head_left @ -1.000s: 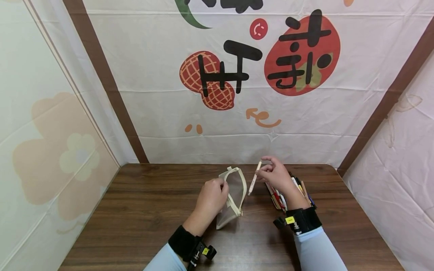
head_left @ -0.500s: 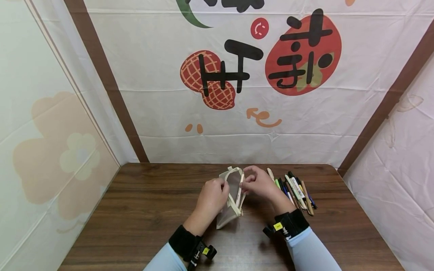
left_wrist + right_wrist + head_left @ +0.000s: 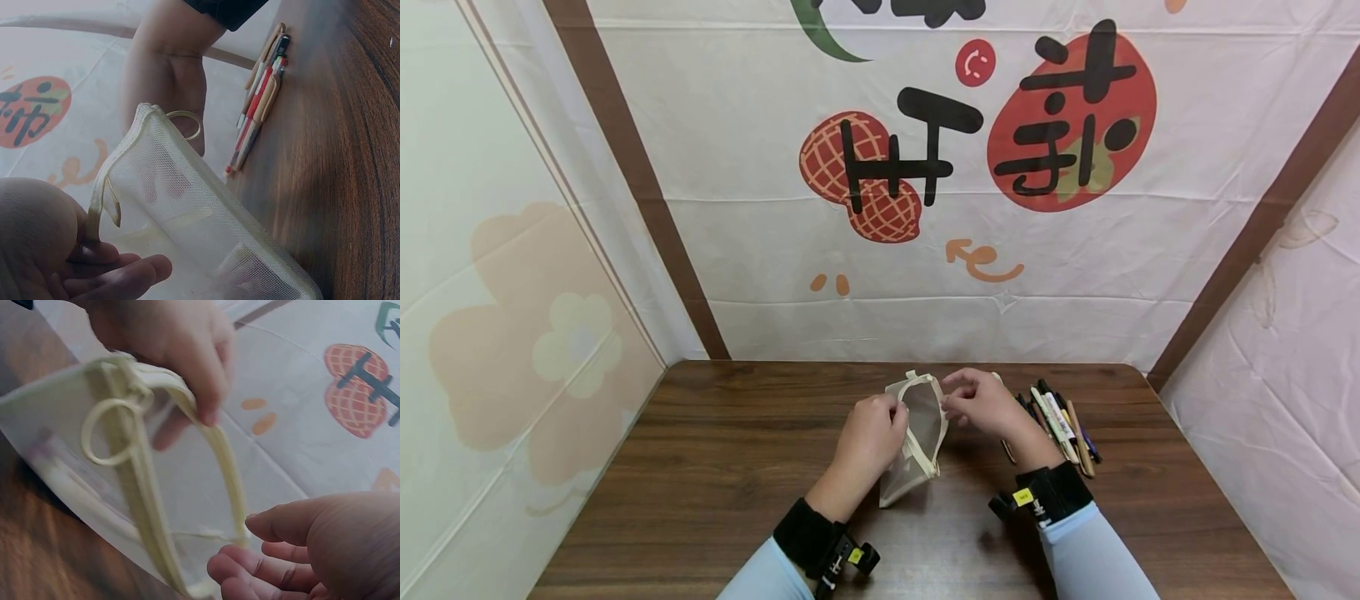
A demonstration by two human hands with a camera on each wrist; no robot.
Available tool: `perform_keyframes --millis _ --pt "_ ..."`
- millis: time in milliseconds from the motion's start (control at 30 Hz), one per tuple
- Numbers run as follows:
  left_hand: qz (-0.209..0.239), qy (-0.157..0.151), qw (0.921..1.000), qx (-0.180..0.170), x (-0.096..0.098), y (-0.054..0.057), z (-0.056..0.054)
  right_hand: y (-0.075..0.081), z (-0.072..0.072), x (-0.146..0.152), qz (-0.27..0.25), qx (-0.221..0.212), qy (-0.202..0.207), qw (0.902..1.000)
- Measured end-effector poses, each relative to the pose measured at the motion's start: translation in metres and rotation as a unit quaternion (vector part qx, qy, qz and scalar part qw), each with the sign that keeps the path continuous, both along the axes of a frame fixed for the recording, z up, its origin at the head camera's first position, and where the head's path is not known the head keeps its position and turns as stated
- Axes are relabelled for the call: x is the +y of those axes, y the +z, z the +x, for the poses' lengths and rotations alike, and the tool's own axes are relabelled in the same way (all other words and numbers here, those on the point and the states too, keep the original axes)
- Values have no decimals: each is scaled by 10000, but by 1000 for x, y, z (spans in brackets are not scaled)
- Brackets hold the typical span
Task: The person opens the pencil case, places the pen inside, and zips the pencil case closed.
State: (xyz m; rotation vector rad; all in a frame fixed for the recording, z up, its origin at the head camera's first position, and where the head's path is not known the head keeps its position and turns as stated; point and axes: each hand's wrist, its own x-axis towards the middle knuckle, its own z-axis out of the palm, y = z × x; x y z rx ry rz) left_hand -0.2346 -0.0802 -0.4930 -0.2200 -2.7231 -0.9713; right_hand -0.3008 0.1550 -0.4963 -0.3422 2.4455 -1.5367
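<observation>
A cream mesh zip pouch (image 3: 904,483) stands on the table with its mouth spread wide. My left hand (image 3: 869,432) pinches the pouch's left rim between thumb and fingers. Beside the opposite rim, my right hand (image 3: 988,407) has its thumb and fingers apart, and nothing is between them. In the right wrist view, the right fingertips (image 3: 226,565) are right at the zip edge. A round zip pull (image 3: 87,434) hangs from the near corner. Pale, slender shapes (image 3: 81,484) show blurred through the pouch's mesh.
Several pens (image 3: 1060,421) lie in a loose bunch on the brown wooden table (image 3: 737,467), right of the pouch and partly behind the right forearm. A printed white cloth (image 3: 760,250) hangs behind the table's far edge.
The right hand carried a cream pen left to the pouch's mouth and let it go inside. Since then that hand has drawn slightly back right. The left hand keeps its grip on the rim.
</observation>
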Motion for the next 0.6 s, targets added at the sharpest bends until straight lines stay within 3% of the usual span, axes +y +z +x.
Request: perform_keyframes --millis 333,600 --pt "10 -31 10000 -49 0 1 2 15 -5 52 869 254 -588 9942" --pt "33 -50 10000 11 0 1 1 20 -8 92 1527 92 -1053 9826"
